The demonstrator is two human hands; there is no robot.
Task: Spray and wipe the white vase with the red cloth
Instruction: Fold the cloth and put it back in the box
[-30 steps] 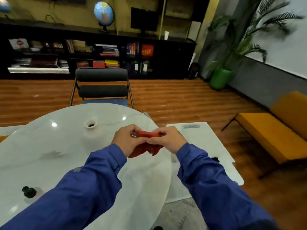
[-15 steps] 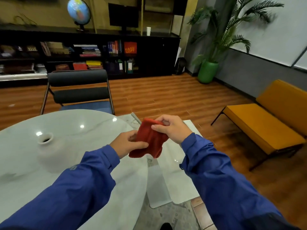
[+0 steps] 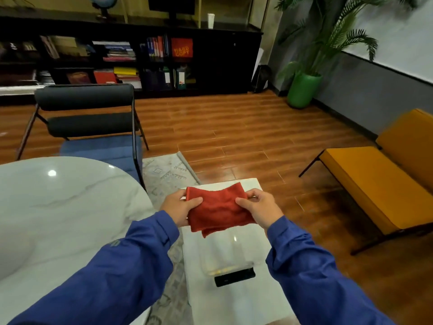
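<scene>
The red cloth (image 3: pixel 218 211) is stretched flat between both hands, in the air over a low white table (image 3: pixel 234 301). My left hand (image 3: pixel 179 208) pinches its left edge, thumb on top. My right hand (image 3: pixel 259 208) pinches its right edge the same way. The white vase and the spray bottle are out of view.
The round white marble table (image 3: pixel 58 219) fills the left. On the low white table lie a clear container (image 3: pixel 225 256) and a black phone-like slab (image 3: pixel 234 276). A dark chair (image 3: pixel 86 113) stands behind the marble table, a yellow bench (image 3: pixel 379 181) to the right, a green plant pot (image 3: pixel 302 90) farther back.
My view has swung right, so the vase has left the frame. Both hands carried the cloth from above the marble table to over the low table and spread it out wider.
</scene>
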